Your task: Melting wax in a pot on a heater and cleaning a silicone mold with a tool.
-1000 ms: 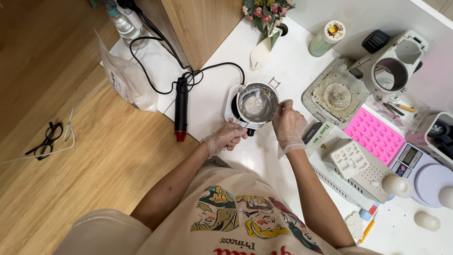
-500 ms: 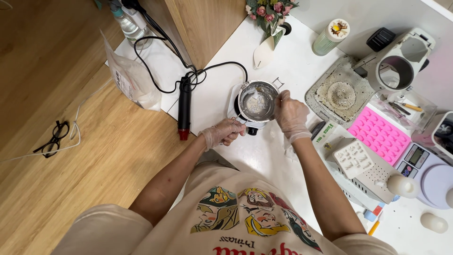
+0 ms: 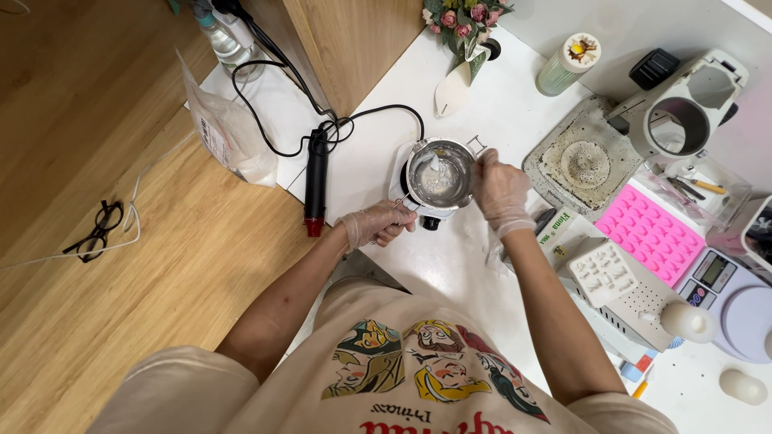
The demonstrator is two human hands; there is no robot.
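At desk centre, on a small white hotplate (image 3: 418,210), sits the metal melting pot (image 3: 439,174) holding pale, half-melted wax. Left hand (image 3: 375,224), gloved, fingers clenched on the pot's handle at 7 o'clock. Right hand (image 3: 500,190), gloved, at the rim at 3 o'clock, fingers pinched on something too small to tell. Step judged: stirring or tending the melt; next move calls for a steady pot. Versus 1 s back: right hand has risen toward 2 o'clock. Black heat tool (image 3: 314,186) lies at 9 o'clock, pink mould (image 3: 650,234) at 3.

Scale (image 3: 744,309) cut off at right edge.
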